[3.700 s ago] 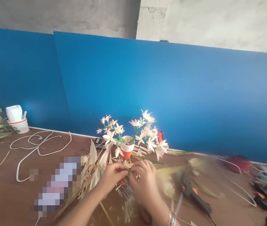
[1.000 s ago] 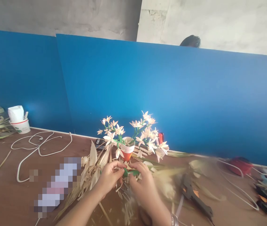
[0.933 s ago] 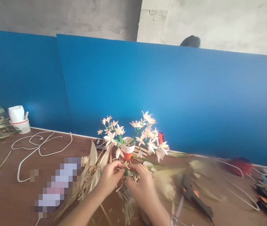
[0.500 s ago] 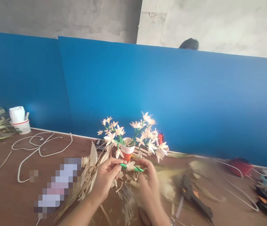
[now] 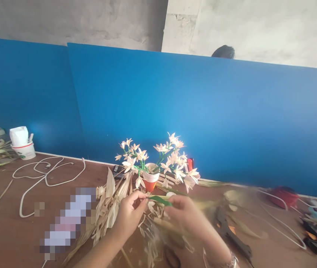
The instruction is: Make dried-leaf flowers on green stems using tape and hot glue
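A green strip of tape (image 5: 161, 200) stretches between my two hands just in front of the flower cup. My left hand (image 5: 133, 211) pinches its left end between thumb and fingertips; anything else in that pinch is too small to make out. At the other end, my right hand (image 5: 185, 214), somewhat blurred, has its fingers closed on the strip. Right behind stands a stack of paper cups (image 5: 150, 181), orange below and white above, holding cream flowers (image 5: 172, 160) on green stems. Dry husk pieces (image 5: 112, 203) lie beside and beneath my left hand.
On the right lies a black glue gun (image 5: 232, 234), with a red object (image 5: 282, 198) behind it. A white cable (image 5: 47, 178) loops across the left of the table. At the far left is a white paper bowl (image 5: 24, 149). A blue partition (image 5: 158, 96) borders the back.
My right hand has turned and swung outward to the right, its forearm now slanting more. The green strip looks flatter and pulled out. My left hand stays nearly in place.
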The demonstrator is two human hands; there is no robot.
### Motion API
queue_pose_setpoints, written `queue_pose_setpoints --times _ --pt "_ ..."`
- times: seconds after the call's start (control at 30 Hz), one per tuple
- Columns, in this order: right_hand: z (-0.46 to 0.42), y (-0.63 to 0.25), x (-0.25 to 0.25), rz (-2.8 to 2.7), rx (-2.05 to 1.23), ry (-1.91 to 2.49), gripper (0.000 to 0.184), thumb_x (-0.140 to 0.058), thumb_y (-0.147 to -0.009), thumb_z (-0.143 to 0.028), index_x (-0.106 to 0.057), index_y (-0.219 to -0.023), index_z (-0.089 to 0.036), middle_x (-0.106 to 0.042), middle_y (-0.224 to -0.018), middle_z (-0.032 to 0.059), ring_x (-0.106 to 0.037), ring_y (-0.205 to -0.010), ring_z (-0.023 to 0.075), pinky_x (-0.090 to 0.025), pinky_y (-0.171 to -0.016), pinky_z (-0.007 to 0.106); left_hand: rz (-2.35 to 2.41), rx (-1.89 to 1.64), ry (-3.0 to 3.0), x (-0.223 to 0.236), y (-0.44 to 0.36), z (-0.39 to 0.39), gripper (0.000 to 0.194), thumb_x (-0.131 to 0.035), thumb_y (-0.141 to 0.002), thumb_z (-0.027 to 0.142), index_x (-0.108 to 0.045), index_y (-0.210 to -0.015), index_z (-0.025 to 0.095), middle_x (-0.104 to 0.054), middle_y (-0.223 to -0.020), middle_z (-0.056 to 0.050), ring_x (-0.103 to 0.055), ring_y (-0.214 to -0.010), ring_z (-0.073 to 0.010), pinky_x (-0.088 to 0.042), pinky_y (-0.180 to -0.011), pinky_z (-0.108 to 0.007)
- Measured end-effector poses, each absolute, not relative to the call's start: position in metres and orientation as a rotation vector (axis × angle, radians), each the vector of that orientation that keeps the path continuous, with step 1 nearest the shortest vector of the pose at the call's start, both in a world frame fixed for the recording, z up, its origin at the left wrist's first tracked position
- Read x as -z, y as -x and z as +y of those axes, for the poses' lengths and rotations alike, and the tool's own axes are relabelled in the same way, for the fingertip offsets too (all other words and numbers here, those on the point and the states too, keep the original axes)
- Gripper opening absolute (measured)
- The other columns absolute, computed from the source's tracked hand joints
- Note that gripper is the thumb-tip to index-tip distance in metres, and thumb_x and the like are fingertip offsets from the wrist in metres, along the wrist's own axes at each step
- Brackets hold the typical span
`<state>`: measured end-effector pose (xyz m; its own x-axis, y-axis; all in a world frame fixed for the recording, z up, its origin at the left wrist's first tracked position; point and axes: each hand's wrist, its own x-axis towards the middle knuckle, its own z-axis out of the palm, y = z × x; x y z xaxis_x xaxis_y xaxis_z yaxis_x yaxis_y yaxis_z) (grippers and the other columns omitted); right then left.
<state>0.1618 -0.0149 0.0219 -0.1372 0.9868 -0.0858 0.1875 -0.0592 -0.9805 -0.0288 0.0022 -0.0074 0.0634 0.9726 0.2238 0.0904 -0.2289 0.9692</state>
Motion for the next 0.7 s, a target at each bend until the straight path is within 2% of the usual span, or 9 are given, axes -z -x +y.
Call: queue_pose_setpoints --times 0.1,0.2,0.3,0.37,0.4,0.47,0.53,0.63,0.7 --pt "-0.007 -0.173 -0.019 -1.517 -0.938 1.544 0.021 -0.059 -0.074 -0.035 -0.066 -0.068 -0.017 -0.055 -0.054 -0.0012 -0.048 -0.049 0.0125 -0.035 -0.047 0.025 1.099 -1.146 -1.323 0.004 0.024 0.003 0.010 -0.060 -0.070 0.028 -0.061 -0.068 0.018 -0.059 -0.058 0.001 -0.046 -0.048 -0.0109 -0.033 -0.046 -0.022" --pt "-0.006 -0.176 -0.017 -1.714 -0.700 1.718 0.019 -0.054 -0.073 -0.028 -0.069 -0.076 -0.018 -0.061 -0.063 0.0013 -0.055 -0.059 0.0178 -0.040 -0.056 0.029 1.099 -1.061 -1.141 0.002 0.022 0.003 0.011 -0.062 -0.066 0.027 -0.057 -0.066 0.018 -0.064 -0.062 0.000 -0.043 -0.043 -0.0082 -0.031 -0.044 -0.021" --pt "-0.012 -0.168 -0.016 -1.828 -0.496 1.664 0.034 -0.053 -0.065 -0.018 -0.069 -0.095 -0.019 -0.066 -0.096 0.0064 -0.057 -0.092 0.0257 -0.043 -0.081 0.037 1.084 -0.977 -1.063 0.003 0.021 0.003 0.013 -0.064 -0.063 0.025 -0.056 -0.066 0.017 -0.063 -0.059 0.001 -0.043 -0.041 -0.0065 -0.029 -0.044 -0.020" --pt "-0.016 -0.159 -0.016 -1.838 -0.487 1.554 0.047 -0.049 -0.063 -0.013 -0.065 -0.107 -0.021 -0.061 -0.114 0.0064 -0.051 -0.109 0.0260 -0.037 -0.094 0.038 1.067 -0.938 -1.065 0.006 0.020 0.002 0.013 -0.066 -0.061 0.025 -0.056 -0.065 0.016 -0.061 -0.056 0.003 -0.043 -0.040 -0.0061 -0.030 -0.044 -0.020" --pt "-0.018 -0.155 -0.016 -1.838 -0.562 1.510 0.052 -0.048 -0.064 -0.013 -0.062 -0.112 -0.023 -0.059 -0.119 0.0055 -0.050 -0.113 0.0247 -0.036 -0.096 0.037 1.060 -0.925 -1.070 0.007 0.019 0.002 0.014 -0.066 -0.061 0.025 -0.057 -0.064 0.016 -0.060 -0.055 0.004 -0.043 -0.040 -0.0060 -0.030 -0.044 -0.020" --pt "-0.022 -0.147 -0.017 -1.798 -0.768 1.473 0.056 -0.047 -0.066 -0.013 -0.057 -0.119 -0.024 -0.058 -0.121 0.0044 -0.052 -0.112 0.0225 -0.039 -0.095 0.035 1.050 -0.913 -1.075 0.008 0.017 0.001 0.015 -0.068 -0.060 0.026 -0.057 -0.063 0.016 -0.059 -0.054 0.004 -0.043 -0.040 -0.0061 -0.031 -0.044 -0.021" --pt "-0.024 -0.141 -0.018 -1.745 -0.885 1.481 0.051 -0.049 -0.070 -0.017 -0.056 -0.120 -0.022 -0.060 -0.119 0.0055 -0.054 -0.110 0.0224 -0.041 -0.092 0.034 1.037 -0.916 -1.070 0.009 0.016 0.001 0.016 -0.069 -0.059 0.027 -0.059 -0.064 0.016 -0.058 -0.055 0.004 -0.044 -0.041 -0.0063 -0.032 -0.044 -0.021" --pt "-0.025 -0.134 -0.015 -1.741 -0.854 1.491 0.040 -0.048 -0.079 -0.026 -0.057 -0.117 -0.018 -0.064 -0.109 0.0083 -0.057 -0.104 0.0229 -0.043 -0.089 0.034 1.011 -0.913 -1.062 0.010 0.016 0.001 0.018 -0.069 -0.059 0.029 -0.059 -0.066 0.015 -0.058 -0.056 0.004 -0.044 -0.043 -0.0065 -0.032 -0.044 -0.021" --pt "-0.024 -0.130 -0.012 -1.744 -0.825 1.468 0.038 -0.044 -0.082 -0.026 -0.055 -0.118 -0.017 -0.065 -0.100 0.0079 -0.059 -0.093 0.0211 -0.044 -0.083 0.032 0.994 -0.905 -1.070 0.012 0.015 0.000 0.019 -0.070 -0.059 0.028 -0.059 -0.067 0.014 -0.059 -0.057 0.003 -0.044 -0.044 -0.0064 -0.033 -0.044 -0.021"
